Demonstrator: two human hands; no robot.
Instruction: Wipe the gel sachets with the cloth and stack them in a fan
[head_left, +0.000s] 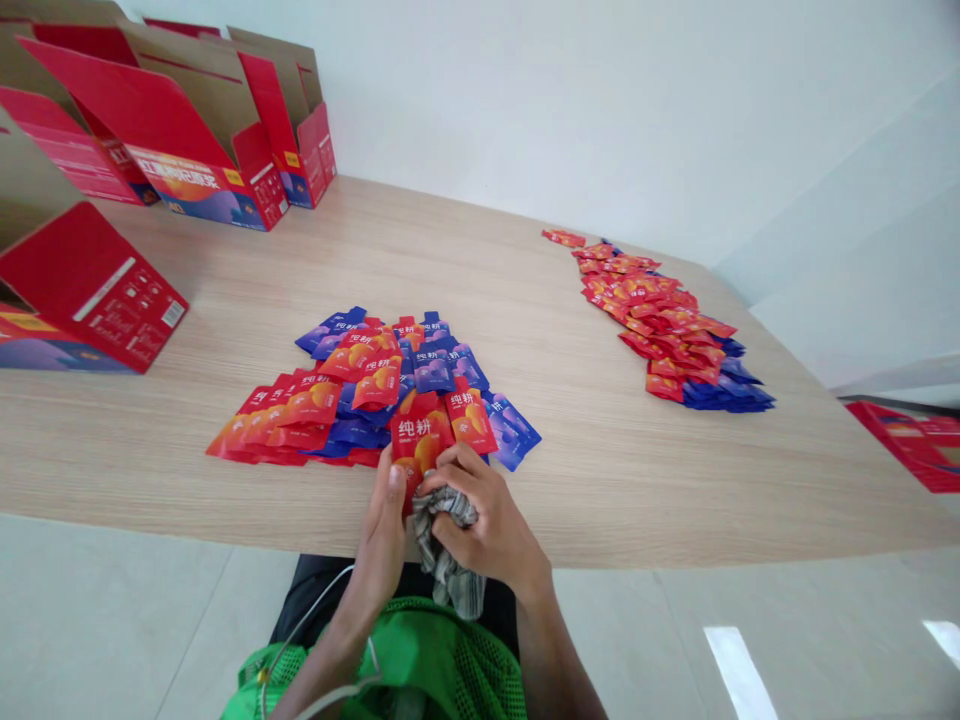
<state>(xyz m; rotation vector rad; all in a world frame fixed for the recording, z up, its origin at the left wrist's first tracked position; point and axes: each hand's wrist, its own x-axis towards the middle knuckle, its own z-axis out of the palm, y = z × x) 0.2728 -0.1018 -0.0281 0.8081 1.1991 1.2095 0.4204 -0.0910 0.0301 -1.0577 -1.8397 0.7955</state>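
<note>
Near the table's front edge, my left hand (385, 520) is closed on the left side of a red sachet (416, 435) printed with orange fruit. My right hand (484, 510) grips a crumpled grey striped cloth (446, 540), its fingers against the sachet's lower right part. The cloth hides part of the sachet and hangs past the table edge. Just beyond my hands lies a loose pile of red sachets (304, 400) and blue sachets (433, 367). One blue sachet (510, 430) sticks out at the pile's right side.
A second long heap of red and blue sachets (652, 310) lies at the right rear of the wooden table (480, 260). Several open red cartons (202, 170) stand at the back left, with another carton (112, 290) nearer. A red box (911, 440) is beyond the right table edge.
</note>
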